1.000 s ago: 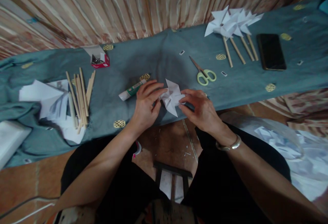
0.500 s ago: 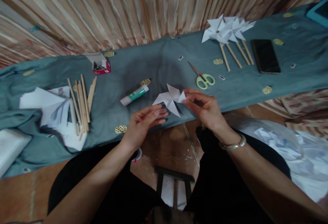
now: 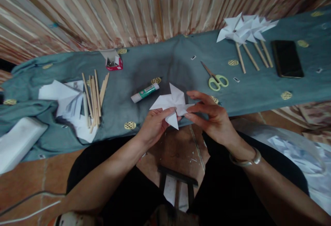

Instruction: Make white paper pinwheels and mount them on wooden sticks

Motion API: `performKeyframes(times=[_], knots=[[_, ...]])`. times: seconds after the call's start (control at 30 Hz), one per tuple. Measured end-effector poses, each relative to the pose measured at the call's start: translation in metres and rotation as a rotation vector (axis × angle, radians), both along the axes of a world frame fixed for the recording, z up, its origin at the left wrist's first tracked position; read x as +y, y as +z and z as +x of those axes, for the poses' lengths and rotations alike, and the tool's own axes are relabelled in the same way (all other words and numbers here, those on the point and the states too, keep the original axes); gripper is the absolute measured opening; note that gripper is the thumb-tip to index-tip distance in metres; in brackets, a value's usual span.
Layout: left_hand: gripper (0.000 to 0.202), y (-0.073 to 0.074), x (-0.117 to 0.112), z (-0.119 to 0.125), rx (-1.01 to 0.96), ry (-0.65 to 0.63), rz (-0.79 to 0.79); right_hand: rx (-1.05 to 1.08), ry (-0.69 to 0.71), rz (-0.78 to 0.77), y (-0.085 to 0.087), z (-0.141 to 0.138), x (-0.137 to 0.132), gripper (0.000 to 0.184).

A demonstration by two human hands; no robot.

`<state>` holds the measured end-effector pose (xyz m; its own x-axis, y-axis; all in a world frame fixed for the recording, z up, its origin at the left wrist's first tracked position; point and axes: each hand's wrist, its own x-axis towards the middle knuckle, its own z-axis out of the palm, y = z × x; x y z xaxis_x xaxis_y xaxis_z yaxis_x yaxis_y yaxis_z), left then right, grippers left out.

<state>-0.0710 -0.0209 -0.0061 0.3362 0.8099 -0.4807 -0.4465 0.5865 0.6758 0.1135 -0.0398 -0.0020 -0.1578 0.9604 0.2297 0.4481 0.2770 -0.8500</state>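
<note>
A folded white paper pinwheel (image 3: 178, 96) is held over the table's front edge. My left hand (image 3: 155, 124) grips it from below left, the thumb pressing near its centre and the fingers underneath. At the right blade, my right hand (image 3: 213, 117) has its thumb and fingers closed about the tip, with the index finger raised a little. A green and white glue stick (image 3: 145, 92) lies to the left of the pinwheel. Scissors (image 3: 217, 81) with light green handles rest to its right.
Wooden sticks (image 3: 95, 101) and white paper sheets (image 3: 62, 98) lie left. An open red box (image 3: 113, 64) holds small metal pieces. Finished pinwheels (image 3: 240, 29) on sticks lie at the back right beside a black phone (image 3: 287, 58). A plastic bag (image 3: 292, 150) with paper stands lower right.
My left hand has moved from beside the pinwheel to grip it with the thumb on top. The pinwheel has turned and tilted, its right blade still at my right fingers. The view has shifted left.
</note>
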Motion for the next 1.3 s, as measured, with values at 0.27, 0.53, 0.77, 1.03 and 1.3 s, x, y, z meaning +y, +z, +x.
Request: performKeyframes(times=[0.27,0.53,0.77,1.03,1.3], knots=[[0.013,-0.005,0.001,0.005,0.062,0.042,0.107,-0.074,-0.01,0.01,0.001,0.0,0.001,0.008],[0.017,-0.008,0.001,0.007,0.062,0.052,0.126,-0.169,-0.065,0.044,-0.006,-0.005,0.004,0.007],[0.017,-0.01,0.0,0.006,0.078,0.05,0.144,-0.133,-0.09,0.059,-0.01,-0.007,0.005,0.006],[0.017,-0.012,0.0,0.007,0.086,0.06,0.139,-0.15,-0.086,0.066,-0.01,-0.008,0.004,0.01],[0.017,-0.012,0.0,0.008,0.092,0.057,0.151,-0.162,-0.082,0.06,-0.011,-0.009,0.005,0.011]])
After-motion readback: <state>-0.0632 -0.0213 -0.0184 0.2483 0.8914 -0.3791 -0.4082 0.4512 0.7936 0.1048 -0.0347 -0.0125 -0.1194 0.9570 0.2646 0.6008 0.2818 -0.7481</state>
